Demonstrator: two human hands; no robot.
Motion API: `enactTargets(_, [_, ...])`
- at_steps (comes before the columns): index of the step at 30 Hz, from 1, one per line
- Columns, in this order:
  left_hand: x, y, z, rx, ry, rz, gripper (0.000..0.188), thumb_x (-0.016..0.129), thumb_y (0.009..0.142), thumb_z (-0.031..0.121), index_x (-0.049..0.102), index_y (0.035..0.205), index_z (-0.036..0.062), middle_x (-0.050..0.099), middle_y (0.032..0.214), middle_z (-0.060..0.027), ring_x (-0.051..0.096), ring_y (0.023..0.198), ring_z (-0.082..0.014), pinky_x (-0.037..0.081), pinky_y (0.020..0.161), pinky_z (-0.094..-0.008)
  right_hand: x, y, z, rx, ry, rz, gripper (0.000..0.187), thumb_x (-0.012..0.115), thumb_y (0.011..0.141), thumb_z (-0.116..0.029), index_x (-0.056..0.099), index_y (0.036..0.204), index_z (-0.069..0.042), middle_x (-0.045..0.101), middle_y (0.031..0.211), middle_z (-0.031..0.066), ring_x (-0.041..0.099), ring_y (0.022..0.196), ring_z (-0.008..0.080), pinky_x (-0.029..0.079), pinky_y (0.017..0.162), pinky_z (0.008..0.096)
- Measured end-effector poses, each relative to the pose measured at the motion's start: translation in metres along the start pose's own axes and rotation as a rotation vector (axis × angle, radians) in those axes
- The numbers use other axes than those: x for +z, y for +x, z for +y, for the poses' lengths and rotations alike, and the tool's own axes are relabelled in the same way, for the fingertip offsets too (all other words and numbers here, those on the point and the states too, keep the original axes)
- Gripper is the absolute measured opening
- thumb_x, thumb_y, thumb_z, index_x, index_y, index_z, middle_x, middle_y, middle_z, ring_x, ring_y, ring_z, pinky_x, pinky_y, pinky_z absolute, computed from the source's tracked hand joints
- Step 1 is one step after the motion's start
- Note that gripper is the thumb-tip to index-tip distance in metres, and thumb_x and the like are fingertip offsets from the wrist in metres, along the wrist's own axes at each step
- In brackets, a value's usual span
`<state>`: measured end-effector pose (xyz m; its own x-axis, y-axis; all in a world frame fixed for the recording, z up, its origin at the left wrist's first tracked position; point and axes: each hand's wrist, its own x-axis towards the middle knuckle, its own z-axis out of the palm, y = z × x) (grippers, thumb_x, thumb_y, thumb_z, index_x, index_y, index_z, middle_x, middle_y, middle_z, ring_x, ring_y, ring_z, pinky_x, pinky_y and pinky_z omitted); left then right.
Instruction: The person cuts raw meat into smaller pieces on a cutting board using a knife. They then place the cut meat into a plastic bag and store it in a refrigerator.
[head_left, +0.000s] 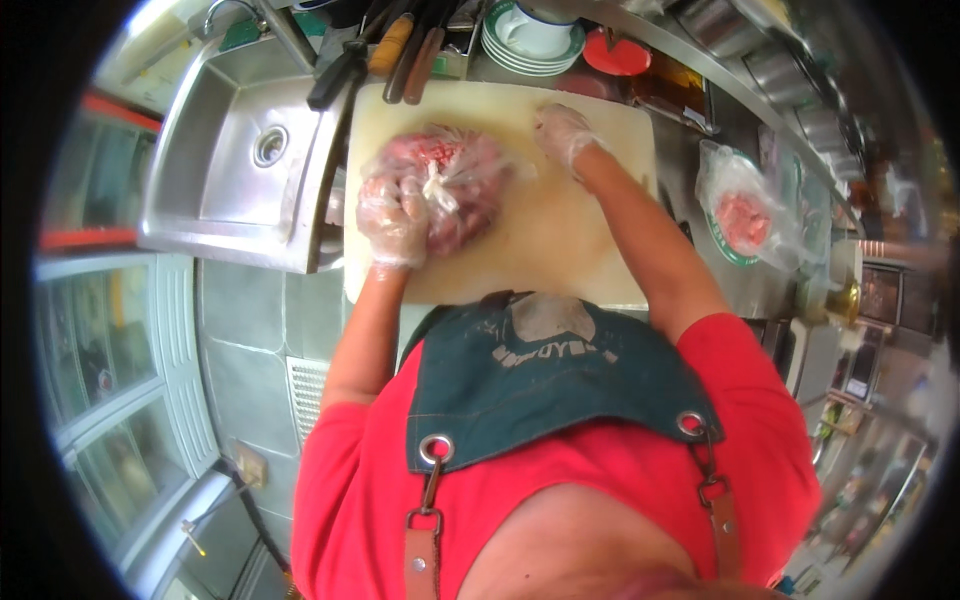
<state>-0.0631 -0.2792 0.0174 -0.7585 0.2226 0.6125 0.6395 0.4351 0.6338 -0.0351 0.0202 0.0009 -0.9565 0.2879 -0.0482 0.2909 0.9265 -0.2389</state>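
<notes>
A clear plastic bag of red meat (470,185), knotted at the top, sits on the left half of a pale cutting board (570,250). My left hand (393,222), in a clear plastic glove, is closed on the near left side of this bag, its fingers curled against the plastic. Toward the board's far edge, right of the bag, my right hand (566,134) rests on the surface in a similar glove. Its fingers look loosely apart, and I see nothing in them.
A steel sink (225,160) adjoins the board on the left. Several knives (405,65) lie across the far left corner. Stacked plates (532,62) and a red lid (617,52) stand behind. Right of the board, a plate holds bagged pink meat (743,222).
</notes>
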Motion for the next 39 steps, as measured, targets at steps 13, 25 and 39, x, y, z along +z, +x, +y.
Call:
enactTargets(13, [0.001,0.000,0.011,-0.017,0.055,-0.031,0.008,0.058,0.083,0.010,0.062,0.084,0.0022,0.063,0.085,-0.0185,0.059,0.081,-0.0369,0.047,0.076,-0.0450,-0.038,-0.056,0.093,0.155,0.218,-0.233,0.017,0.058,0.081,-0.019,0.067,0.084,-0.005,0.063,0.067,0.0057,0.057,0.055,0.0138,0.048,0.053,0.0297])
enactTargets(25, [-0.003,-0.004,0.010,-0.046,0.052,-0.077,0.018,0.056,0.088,0.012,0.066,0.100,0.0027,0.066,0.096,-0.0178,0.063,0.087,-0.0332,0.050,0.081,-0.0395,-0.070,-0.117,0.042,0.480,0.974,-0.247,0.020,0.058,0.085,-0.021,0.066,0.088,-0.003,0.052,0.061,-0.0009,0.043,0.049,0.0085,0.037,0.049,0.0247])
enactTargets(39, [-0.001,-0.008,0.003,-0.029,0.094,-0.050,0.016,0.057,0.087,0.013,0.066,0.096,0.0038,0.066,0.091,-0.0160,0.063,0.082,-0.0308,0.050,0.076,-0.0392,-0.057,-0.143,0.044,0.534,0.727,-0.009,0.025,0.061,0.077,-0.016,0.070,0.097,-0.006,0.066,0.081,0.0022,0.059,0.070,0.0126,0.047,0.061,0.0272])
